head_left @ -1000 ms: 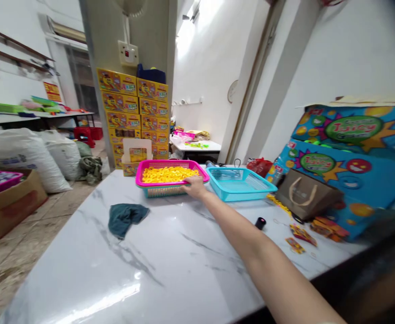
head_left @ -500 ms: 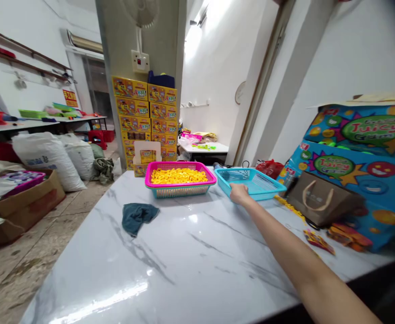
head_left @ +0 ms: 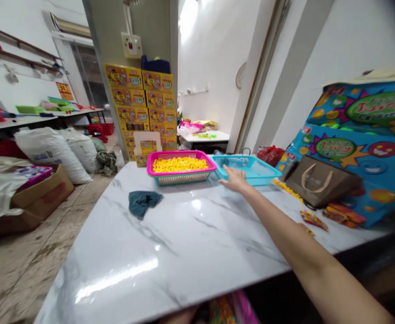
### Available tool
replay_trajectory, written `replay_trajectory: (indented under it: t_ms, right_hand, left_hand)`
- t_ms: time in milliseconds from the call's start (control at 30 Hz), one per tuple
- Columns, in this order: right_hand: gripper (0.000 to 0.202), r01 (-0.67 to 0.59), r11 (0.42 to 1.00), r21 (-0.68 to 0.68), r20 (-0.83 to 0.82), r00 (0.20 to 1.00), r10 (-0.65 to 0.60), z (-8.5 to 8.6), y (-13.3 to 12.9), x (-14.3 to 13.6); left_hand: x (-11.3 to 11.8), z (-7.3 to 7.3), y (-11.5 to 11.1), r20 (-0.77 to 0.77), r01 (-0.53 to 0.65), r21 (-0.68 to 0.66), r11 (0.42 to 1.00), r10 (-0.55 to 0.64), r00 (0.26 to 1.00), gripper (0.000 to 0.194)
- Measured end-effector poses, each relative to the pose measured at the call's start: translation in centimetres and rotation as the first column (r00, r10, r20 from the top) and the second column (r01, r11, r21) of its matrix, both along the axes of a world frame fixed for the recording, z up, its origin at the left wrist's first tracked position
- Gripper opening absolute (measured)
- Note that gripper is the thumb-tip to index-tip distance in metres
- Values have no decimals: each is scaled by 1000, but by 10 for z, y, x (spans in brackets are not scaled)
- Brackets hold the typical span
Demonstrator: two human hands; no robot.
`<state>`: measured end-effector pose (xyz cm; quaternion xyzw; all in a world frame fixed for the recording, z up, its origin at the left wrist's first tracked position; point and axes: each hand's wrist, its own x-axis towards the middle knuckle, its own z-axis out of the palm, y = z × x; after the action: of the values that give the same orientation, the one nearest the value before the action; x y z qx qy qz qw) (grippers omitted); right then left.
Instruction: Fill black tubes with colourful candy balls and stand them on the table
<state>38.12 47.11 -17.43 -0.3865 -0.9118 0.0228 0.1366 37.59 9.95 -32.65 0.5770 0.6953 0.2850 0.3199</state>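
blue basket (head_left: 260, 172): light blue plastic, rectangular, shallow, openwork side walls under a flared rim. stands upright, open side up, flat on the white marbled tabletop (head_left: 184, 247) toward its far edge, just right of the pink-rimmed basket (head_left: 154, 156) (contact between the two cannot be told). pale blue floor visible inside; near left part of rim and wall hidden. below the near table edge: a pink item (head_left: 242, 308), blurred, beside a red-and-yellow mass (head_left: 222, 310), both cut off by the frame.
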Motion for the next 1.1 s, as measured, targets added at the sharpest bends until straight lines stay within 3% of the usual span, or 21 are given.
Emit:
replay_trajectory:
  t_ms: [67,100,167,233,300,400,500,567,667,767,933,1000,1100]
  right_hand:
    - [59,-67,998,3,-91,994,67,-1,-40,42]
    - [49,-171,985,8,-231,958,168,-2,-65,67]
    - [33,-381,922,-68,-444,839,314,-7,-119,116]
    - [25,-520,827,-215,-495,788,367,-16,-172,158]
    - [18,-571,735,-366,-468,795,385,-35,-217,188]
    - [28,-538,626,-565,-437,838,327,-84,-257,209]
    - [45,-513,530,-675,-524,839,146,-129,-272,208]
    - [44,-526,500,-688,-600,800,16,-144,-276,201]
    - [33,-550,524,-651,-665,746,-42,-149,-276,192]
    - [25,-504,575,-644,-626,779,-19,-145,-272,189]
    - [36,-475,471,-744,-555,831,-39,-144,-268,195]
    - [41,-459,512,-726,-500,864,67,-146,-269,199]
    - [40,-484,653,-583,-382,872,306,-153,-268,205]
  left_hand:
    - [1,-2,-4,31,4,-48,999,-2,1000,40]
    - [1,-2,-6,49,7,-67,998,-4,999,42]
    - [3,-2,-9,50,45,-55,997,-42,998,47]
    - [4,1,-10,68,101,17,995,-102,992,46]
    - [7,6,-10,115,147,55,988,-153,982,41]
    - [13,13,-9,198,165,81,983,-178,964,33]
    - [22,13,-10,400,98,81,992,-122,908,33]
    - [27,11,-10,549,31,58,998,-58,834,33]
    - [31,6,-7,631,-52,45,998,12,776,33]
    - [33,3,-3,568,-90,70,993,34,822,31]
    - [35,5,-3,410,-85,131,988,24,912,47]
    - [35,5,-3,377,-65,52,997,40,925,36]
    - [34,2,-1,302,-52,-43,998,62,951,27]
